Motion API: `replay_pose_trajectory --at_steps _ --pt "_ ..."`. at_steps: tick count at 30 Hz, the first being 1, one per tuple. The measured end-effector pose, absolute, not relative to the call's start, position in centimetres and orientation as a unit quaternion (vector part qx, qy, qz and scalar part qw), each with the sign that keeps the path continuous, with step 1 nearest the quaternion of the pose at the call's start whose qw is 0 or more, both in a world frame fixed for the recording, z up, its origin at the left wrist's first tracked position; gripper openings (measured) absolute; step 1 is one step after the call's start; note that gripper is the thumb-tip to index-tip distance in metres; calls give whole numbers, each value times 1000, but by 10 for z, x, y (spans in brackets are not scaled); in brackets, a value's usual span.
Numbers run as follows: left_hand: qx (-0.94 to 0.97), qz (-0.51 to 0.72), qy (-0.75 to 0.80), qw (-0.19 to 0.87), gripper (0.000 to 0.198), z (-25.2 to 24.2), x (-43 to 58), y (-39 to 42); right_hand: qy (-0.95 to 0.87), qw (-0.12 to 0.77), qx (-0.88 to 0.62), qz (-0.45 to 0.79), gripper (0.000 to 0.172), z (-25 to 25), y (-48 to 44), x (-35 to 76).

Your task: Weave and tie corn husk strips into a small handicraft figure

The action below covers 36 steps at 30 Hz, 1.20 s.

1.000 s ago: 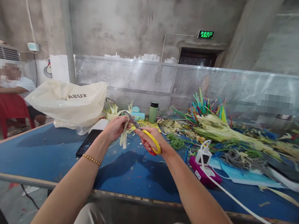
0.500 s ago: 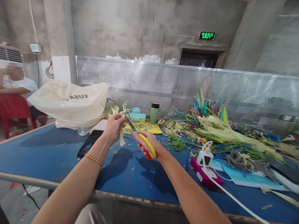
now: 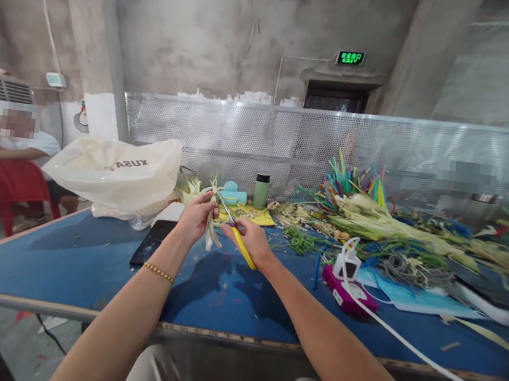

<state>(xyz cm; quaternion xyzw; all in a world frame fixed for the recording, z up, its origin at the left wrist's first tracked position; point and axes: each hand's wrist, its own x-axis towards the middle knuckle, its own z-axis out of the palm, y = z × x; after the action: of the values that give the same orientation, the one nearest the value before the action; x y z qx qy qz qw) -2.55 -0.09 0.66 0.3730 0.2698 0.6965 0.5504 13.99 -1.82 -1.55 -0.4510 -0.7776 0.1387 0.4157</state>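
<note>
My left hand (image 3: 196, 215) is closed on a small piece of pale husk (image 3: 210, 233), whose strips stick up above the fingers and hang below them. In my right hand (image 3: 249, 239) are scissors (image 3: 244, 250) with yellow handles. Their metal blades point up and left, with the tips right at the top of the husk piece. Behind my hands, a yellow sheet (image 3: 255, 216) with scraps lies on the blue table (image 3: 122, 288).
Left of my hands are a dark phone (image 3: 151, 244) and a large cream bag (image 3: 112, 176). A green bottle (image 3: 260, 191) stands behind. To the right are husks (image 3: 371, 220), green wire (image 3: 299, 240) and a purple power strip (image 3: 348, 292). A person sits far left.
The scissors have turned in my right hand, so the red part of the handle no longer shows. The hanging husk strips have spread apart a little. The whole view has shifted slightly.
</note>
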Motion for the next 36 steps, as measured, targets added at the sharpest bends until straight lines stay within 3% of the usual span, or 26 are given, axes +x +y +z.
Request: replay_pose_trajectory --at_steps 36 --pt "403 666 281 562 33 9 -20 -10 -785 323 -522 -85 42 -5 -33 147"
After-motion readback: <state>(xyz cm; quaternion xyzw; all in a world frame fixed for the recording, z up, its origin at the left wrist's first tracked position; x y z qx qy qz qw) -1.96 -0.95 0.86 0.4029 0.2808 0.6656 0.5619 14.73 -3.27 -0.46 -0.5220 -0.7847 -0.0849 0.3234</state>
